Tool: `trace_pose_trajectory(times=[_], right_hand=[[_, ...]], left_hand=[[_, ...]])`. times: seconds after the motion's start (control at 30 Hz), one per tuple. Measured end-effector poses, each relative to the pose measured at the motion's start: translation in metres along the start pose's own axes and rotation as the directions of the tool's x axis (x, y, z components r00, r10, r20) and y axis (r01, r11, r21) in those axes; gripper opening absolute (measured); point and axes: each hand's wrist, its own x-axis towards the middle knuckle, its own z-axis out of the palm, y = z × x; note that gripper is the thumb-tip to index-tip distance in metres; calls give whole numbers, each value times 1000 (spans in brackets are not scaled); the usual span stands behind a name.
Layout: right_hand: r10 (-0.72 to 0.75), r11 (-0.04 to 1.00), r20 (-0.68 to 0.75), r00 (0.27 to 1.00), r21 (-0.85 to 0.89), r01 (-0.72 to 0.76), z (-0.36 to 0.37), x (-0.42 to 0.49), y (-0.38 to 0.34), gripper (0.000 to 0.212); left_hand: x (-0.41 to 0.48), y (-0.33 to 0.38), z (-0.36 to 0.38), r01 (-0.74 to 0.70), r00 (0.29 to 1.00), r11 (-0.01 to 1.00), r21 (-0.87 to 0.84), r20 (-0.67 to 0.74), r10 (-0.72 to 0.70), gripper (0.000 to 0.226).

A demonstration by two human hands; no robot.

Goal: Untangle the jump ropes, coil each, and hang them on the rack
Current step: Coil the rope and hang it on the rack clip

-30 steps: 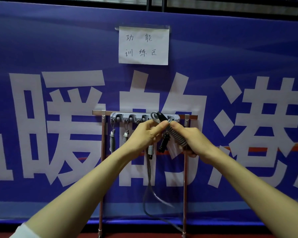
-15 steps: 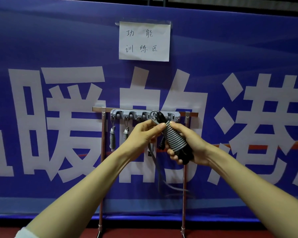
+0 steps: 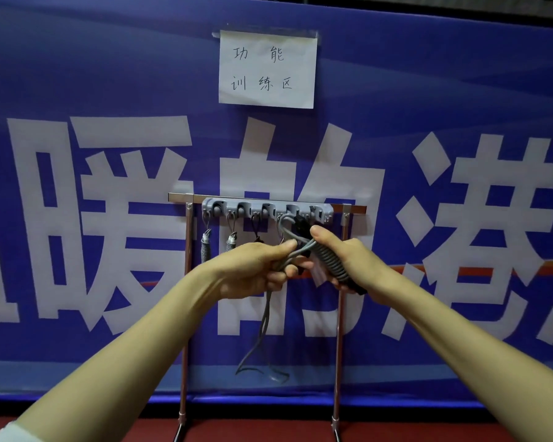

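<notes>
Blue banner behind; rack just above both hands; right hand wrapped round coiled jump rope, steadying it; left hand pinching grey loop for hooking; loose tail dangling below.

Banner: we see blue cloth with large white characters;
Paper: a white handwritten sheet taped high on it;
Floor: we see red below

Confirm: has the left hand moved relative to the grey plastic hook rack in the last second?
Yes. The left hand, gripping the grey jump rope, has dropped down and slightly left, away from the grey plastic hook rack.
</notes>
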Motion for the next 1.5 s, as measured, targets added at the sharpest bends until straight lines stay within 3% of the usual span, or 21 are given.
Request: trace_pose_trajectory(times=[0.13,0.23,0.3,0.43,0.53,0.57,0.7,0.73,0.8,0.9,0.97,1.03,1.13,1.2,1.27,1.37,1.43,1.5], right_hand=[[-37,995,-36,999,-99,33,-1,-1,0,74],[-21,997,-13,1000,-73,20,-4,-2,0,76],[7,999,38,999,-42,-6,-5,-4,-2,76],[32,999,218,975,-2,-33,1,-13,-6,78],[28,993,403,915,96,-73,2,-18,-8,72],[31,986,466,884,129,-103,0,-18,-8,73],[107,961,671,734,118,-249,-11,-12,-10,69],[144,958,701,699,77,-276,-14,-10,-11,69],[241,956,711,660,-57,-288,-18,-9,-16,69],[366,926,606,706,-316,-208,-17,-5,-27,65],[388,868,509,768,-481,-120,-12,0,-35,65],[387,780,414,824,-624,-53,-4,4,-38,70],[219,574,192,957,-818,33,8,6,-33,74],[-26,395,42,999,-918,48,12,6,-28,74],[-199,276,-32,979,-961,25,13,7,-24,75],[-331,232,-86,940,-973,-7,12,11,-17,75],[-429,250,-123,895,-968,-14,8,14,-14,78],[-522,251,-140,842,-968,-5,2,17,-10,78]], left_hand=[[-2,-2,-4,55,998,997,-60,40,-53,22],[-4,-7,-4,-81,997,994,71,-14,82,21],[-4,-11,-3,-241,964,950,197,-69,258,21],[-2,-21,-13,-483,793,712,510,-90,603,13],[-2,-21,-19,-608,657,498,618,39,753,14],[-3,-18,-17,-631,644,465,621,85,761,13],[-1,-3,-24,-586,753,527,615,174,635,14],[-2,3,-29,-555,778,478,680,221,589,7],[0,20,-34,-511,795,242,825,346,499,16],[2,43,-30,-523,789,-89,848,521,325,13],[6,48,-23,-486,821,-193,852,521,234,13],[12,42,-18,-379,881,-224,898,424,209,12],[14,26,-12,-224,892,-90,970,241,381,8],[12,17,-5,-144,821,149,978,34,570,9],[12,6,4,-118,704,403,908,-210,679,11],[13,-6,16,-201,639,693,693,-444,629,16],[13,-8,18,-332,688,867,371,-534,492,17],[11,-5,15,-339,796,940,30,-524,304,14]])
